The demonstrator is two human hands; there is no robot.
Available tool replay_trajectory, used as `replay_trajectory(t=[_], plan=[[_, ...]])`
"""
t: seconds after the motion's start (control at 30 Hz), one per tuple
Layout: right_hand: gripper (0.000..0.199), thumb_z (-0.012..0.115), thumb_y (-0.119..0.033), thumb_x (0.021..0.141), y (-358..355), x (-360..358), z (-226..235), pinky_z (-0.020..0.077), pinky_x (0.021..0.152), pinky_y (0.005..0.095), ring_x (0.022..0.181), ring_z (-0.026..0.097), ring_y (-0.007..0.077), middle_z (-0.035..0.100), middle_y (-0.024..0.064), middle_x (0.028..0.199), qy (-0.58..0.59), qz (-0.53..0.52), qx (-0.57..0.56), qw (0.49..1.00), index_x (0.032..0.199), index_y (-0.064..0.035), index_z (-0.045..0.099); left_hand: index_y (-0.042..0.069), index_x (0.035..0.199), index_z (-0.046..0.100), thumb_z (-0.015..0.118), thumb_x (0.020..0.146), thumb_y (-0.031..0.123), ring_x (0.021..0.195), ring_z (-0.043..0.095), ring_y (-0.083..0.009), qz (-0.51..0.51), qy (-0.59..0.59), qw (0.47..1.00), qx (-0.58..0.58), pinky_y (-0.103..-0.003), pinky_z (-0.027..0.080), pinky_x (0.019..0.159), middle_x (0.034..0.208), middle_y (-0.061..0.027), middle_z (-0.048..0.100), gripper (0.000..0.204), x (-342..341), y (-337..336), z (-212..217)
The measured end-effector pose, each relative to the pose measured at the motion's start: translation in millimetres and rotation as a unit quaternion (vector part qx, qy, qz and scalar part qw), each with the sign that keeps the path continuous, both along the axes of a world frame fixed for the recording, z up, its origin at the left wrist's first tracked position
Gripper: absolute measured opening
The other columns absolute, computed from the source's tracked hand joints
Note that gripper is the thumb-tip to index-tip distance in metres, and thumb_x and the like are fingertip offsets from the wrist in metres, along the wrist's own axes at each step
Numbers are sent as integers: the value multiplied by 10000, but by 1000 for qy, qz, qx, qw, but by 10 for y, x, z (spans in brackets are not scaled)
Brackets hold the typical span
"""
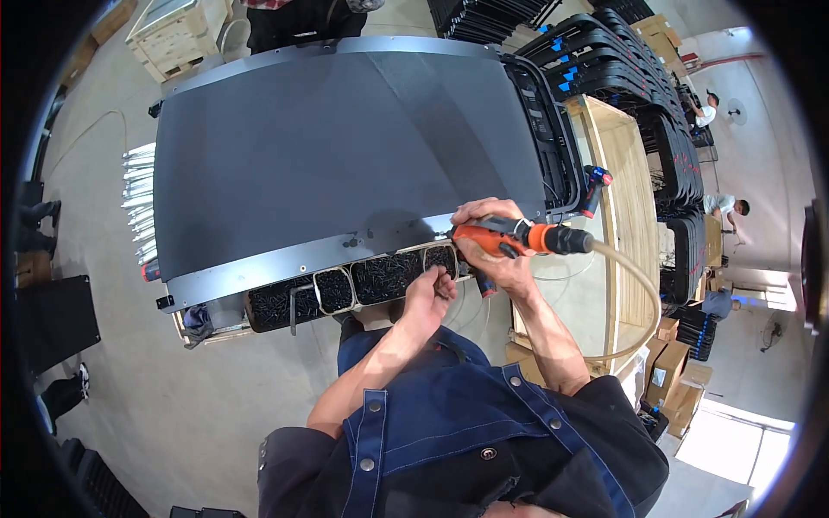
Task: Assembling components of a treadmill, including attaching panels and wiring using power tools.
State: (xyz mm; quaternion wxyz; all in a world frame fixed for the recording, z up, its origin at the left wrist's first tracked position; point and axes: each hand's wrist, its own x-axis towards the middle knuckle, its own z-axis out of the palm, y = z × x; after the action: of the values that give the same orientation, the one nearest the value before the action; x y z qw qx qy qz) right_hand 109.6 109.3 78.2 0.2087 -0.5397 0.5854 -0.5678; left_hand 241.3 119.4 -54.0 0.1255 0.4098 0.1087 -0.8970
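My right hand [499,259] is wrapped round an orange and black air screwdriver [494,237]. Its tip points left, at the silver metal rail [393,230] along the near edge of a large dark panel [319,164]. From the tool's back end a beige hose [643,281] curves down to the right. My left hand [429,300] is closed, fingers curled inward, just below the rail beside a small bin [441,257] of dark screws; what its fingers hold is too small to make out. More bins of black screws [384,276] line the near side.
A second tool, red and blue [595,190], hangs right of the panel. Beyond it stand a wooden crate [626,164] and stacked black frames [596,69]. Silver rods [140,203] stick out at left. A person [302,17] stands across the panel; others are farther right.
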Motion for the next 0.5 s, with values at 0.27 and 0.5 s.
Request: replay_trajectory(t=[0.27, 0.5], plan=[[351, 711, 91, 754, -85, 59, -33, 571, 890, 365, 978, 703, 218, 707, 114, 1029, 15, 13, 46, 999, 1054, -48, 594, -52, 1255, 526, 485, 1043, 34, 1016, 665, -268, -48, 112, 981, -148, -372, 577, 923, 1087, -165, 644, 232, 461, -49, 41], [401, 730, 94, 743, -75, 72, -34, 561, 918, 366, 1032, 692, 215, 691, 137, 1135, -6, 11, 67, 998, 1103, -28, 605, -90, 1301, 494, 466, 1044, 46, 1135, 642, -311, -63, 27, 979, -193, -407, 536, 1017, 1230, -212, 609, 292, 694, -124, 184]])
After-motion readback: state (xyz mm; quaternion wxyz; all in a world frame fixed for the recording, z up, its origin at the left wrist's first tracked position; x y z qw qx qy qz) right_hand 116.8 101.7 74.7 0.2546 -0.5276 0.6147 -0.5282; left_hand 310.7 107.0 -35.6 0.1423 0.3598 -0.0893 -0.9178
